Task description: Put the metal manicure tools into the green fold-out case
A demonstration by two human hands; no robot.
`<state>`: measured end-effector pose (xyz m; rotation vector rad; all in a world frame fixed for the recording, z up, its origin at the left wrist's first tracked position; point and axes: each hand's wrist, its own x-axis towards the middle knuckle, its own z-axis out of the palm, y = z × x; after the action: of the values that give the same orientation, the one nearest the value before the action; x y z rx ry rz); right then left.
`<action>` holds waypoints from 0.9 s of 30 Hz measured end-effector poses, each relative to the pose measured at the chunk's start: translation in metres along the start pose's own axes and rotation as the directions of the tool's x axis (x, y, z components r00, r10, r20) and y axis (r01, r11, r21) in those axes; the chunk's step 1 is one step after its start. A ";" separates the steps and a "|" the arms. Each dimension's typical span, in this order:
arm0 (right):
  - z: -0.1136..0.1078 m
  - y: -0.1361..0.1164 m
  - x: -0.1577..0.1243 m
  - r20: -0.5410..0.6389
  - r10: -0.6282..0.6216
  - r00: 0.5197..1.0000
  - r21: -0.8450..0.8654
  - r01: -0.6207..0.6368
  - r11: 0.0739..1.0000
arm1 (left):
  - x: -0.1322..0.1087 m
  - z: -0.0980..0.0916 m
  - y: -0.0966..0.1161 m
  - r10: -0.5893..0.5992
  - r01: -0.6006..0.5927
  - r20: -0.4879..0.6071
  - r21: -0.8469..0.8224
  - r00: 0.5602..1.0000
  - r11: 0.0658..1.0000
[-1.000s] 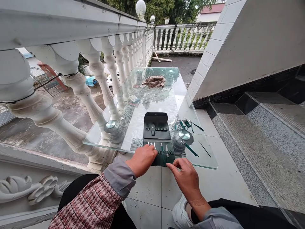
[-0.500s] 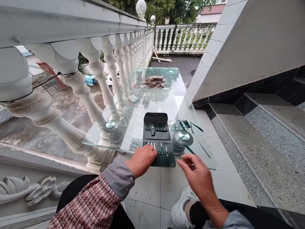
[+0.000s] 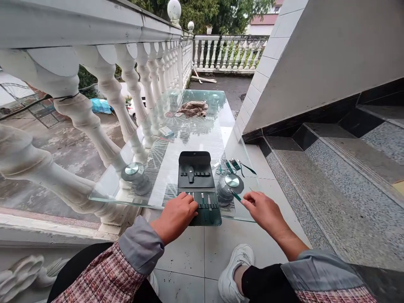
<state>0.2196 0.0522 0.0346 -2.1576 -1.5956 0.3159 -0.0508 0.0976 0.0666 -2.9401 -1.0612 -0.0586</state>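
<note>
A black manicure case (image 3: 196, 183) lies unfolded at the near edge of the glass table, with several slim metal tools in the loops of its lower flap. My left hand (image 3: 176, 216) is closed over that flap's left side, its fingers curled and partly hiding the tools. To the right of the case, a green-handled tool (image 3: 235, 195) leans by a round table support. My right hand (image 3: 261, 209) is at its lower end, fingers curled together. The tip of a thin tool (image 3: 251, 189) shows just beyond these fingers; the fingers hide what they grip.
Small scissors (image 3: 221, 169), nail clippers (image 3: 234, 164) and nippers (image 3: 246, 167) lie farther right on the glass table (image 3: 176, 147). A crumpled brown cloth (image 3: 193, 109) and a small box (image 3: 166, 131) are farther back. Balusters (image 3: 104, 90) border the left, stone steps (image 3: 312, 168) the right.
My right hand has moved forward to the tools right of the case, its fingers now curled over the thin tool's place. My left hand stays on the case. The view has shifted right.
</note>
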 end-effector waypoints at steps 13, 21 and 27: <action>0.007 -0.001 0.015 0.058 -0.023 0.998 -0.154 0.031 0.988 | 0.000 0.017 -0.028 -0.066 -0.113 -0.493 -0.324 0.868 0.939; 0.000 0.004 0.019 0.111 0.068 0.991 0.063 -0.075 0.995 | 0.013 0.027 -0.038 -0.055 -0.176 -0.537 -0.370 0.842 0.912; -0.004 0.005 0.017 0.121 0.146 0.982 0.180 -0.166 0.970 | 0.016 0.031 -0.039 -0.051 -0.171 -0.520 -0.371 0.853 0.913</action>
<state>0.2312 0.0665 0.0369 -2.1524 -1.3899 0.6170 -0.0626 0.1387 0.0365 -2.9838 -0.9476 -1.1411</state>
